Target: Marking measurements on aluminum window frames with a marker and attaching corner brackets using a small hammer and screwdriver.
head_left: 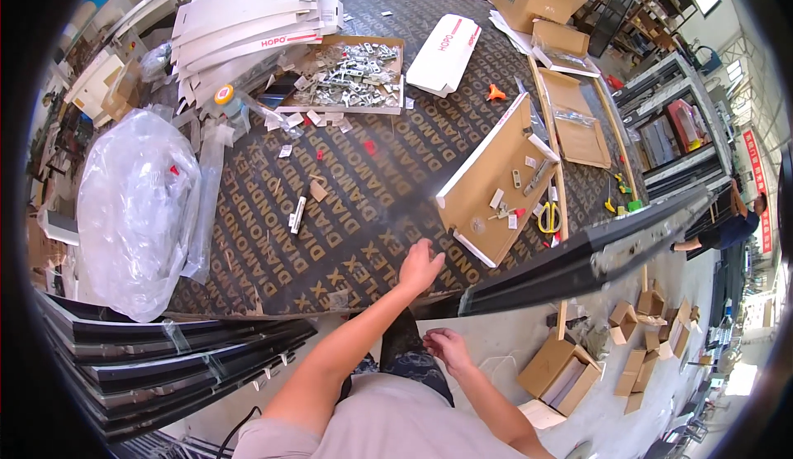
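Over the worktable (363, 180), the left hand (421, 267), fingers loosely apart, seemingly empty, is beside a cardboard tray (487, 182) whose raised sides probably corral small fittings (517, 179); the right hand (447, 348), half-curled near the waist, looks empty too.

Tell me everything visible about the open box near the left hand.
The shallow box looks like cardboard, brown inside with white edges and low walls. It lies open, slantwise on the dark patterned tabletop, holding small metal parts, white pieces and a red bit. Yellow-handled scissors lie near its right side; the left hand is near its front edge, apparently not touching.
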`<state>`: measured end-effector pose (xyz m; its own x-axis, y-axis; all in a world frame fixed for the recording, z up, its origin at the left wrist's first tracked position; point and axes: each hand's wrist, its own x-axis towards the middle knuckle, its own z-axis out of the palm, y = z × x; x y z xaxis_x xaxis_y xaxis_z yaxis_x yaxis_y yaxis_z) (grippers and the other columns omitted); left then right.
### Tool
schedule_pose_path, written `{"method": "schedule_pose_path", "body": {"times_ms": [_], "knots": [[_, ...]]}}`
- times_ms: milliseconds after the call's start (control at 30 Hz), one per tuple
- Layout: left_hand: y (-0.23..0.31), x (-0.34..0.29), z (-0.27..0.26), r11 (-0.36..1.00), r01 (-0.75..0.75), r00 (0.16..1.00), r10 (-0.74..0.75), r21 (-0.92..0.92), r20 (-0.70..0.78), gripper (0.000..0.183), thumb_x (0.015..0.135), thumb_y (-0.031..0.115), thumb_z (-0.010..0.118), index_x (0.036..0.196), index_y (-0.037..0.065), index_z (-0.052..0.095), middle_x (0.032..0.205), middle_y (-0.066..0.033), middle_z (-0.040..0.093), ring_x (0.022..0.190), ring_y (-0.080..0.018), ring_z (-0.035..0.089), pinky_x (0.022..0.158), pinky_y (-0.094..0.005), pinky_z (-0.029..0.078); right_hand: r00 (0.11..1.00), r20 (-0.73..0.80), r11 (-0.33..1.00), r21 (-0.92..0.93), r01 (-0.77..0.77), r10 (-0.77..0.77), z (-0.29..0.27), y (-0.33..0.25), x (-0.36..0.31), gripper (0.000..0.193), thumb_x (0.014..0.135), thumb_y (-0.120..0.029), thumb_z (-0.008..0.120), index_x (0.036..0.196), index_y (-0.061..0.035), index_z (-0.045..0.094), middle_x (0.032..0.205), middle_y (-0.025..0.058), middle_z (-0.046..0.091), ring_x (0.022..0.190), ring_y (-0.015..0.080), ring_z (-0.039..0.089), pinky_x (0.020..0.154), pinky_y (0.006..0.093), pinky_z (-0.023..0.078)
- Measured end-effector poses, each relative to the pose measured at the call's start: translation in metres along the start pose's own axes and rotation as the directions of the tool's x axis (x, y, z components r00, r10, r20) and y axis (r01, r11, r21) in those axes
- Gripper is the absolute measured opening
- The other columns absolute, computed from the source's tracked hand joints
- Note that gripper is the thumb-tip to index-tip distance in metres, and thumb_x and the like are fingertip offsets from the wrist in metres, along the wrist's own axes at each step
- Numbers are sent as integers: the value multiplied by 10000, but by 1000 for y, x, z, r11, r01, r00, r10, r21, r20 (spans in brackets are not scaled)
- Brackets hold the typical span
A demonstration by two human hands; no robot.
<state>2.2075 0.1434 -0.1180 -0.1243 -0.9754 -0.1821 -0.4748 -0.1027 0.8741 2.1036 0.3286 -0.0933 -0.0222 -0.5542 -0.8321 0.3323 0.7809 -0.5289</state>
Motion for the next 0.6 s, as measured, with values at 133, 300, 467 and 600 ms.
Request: {"method": "schedule_pose_path", "body": {"times_ms": [133, 300, 467, 600], "knots": [[36, 38, 18, 941, 337, 935, -337, 22, 106, 579, 800, 470, 656, 1110, 0, 521, 913, -193, 670, 884, -377, 650, 766, -469, 498, 997, 57, 978, -204, -47, 60, -18, -28, 10, 202, 940, -135, 549, 1073, 6, 607, 973, 91, 666, 833, 149, 645, 712, 255, 521], [50, 55, 36, 940, 327, 945, -325, 100, -36, 494, 813, 439, 630, 1077, 35, 524, 933, -198, 676, 889, -398, 644, 753, -491, 500, 980, 148, 945, -315, -83, 136, -38, -32, 23, 240, 957, -186, 528, 1111, -16, 600, 977, 62, 647, 856, 119, 620, 742, 239, 494], [34, 75, 31, 964, 234, 971, -224, 125, -88, 321, 802, 300, 617, 1024, 78, 551, 896, -190, 668, 854, -413, 631, 729, -511, 489, 965, 180, 909, -404, -103, 189, -42, -25, 34, 285, 967, -247, 508, 1129, -27, 589, 996, 44, 629, 885, 107, 598, 780, 232, 469], [20, 101, -9, 969, 177, 980, -156, 172, -125, 263, 778, 248, 615, 978, 80, 584, 892, -176, 669, 846, -397, 633, 718, -495, 488, 970, 145, 900, -419, -117, 193, -44, -19, 40, 297, 967, -252, 491, 1118, -18, 594, 969, 46, 635, 857, 105, 603, 771, 230, 480]]}}
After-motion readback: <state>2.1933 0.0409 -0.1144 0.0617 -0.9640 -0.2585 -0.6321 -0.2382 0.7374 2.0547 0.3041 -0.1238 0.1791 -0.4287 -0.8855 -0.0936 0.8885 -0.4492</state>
